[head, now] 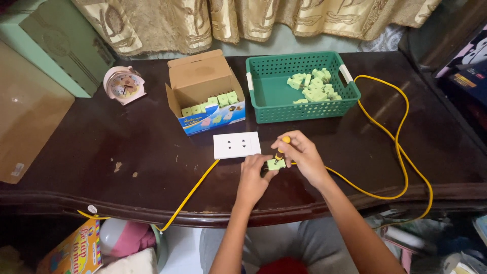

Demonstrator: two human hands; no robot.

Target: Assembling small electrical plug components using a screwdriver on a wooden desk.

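Dark wooden table beneath gold curtains.

One head-worn camera, looking steeply down from above the table.

It faces forward over the dark wooden table, near enough that both forearms enter from 6 o'clock and the hands sit just below centre. The curtain runs along 12 o'clock, the person's lap shows at 6. There is no second view to overlap.
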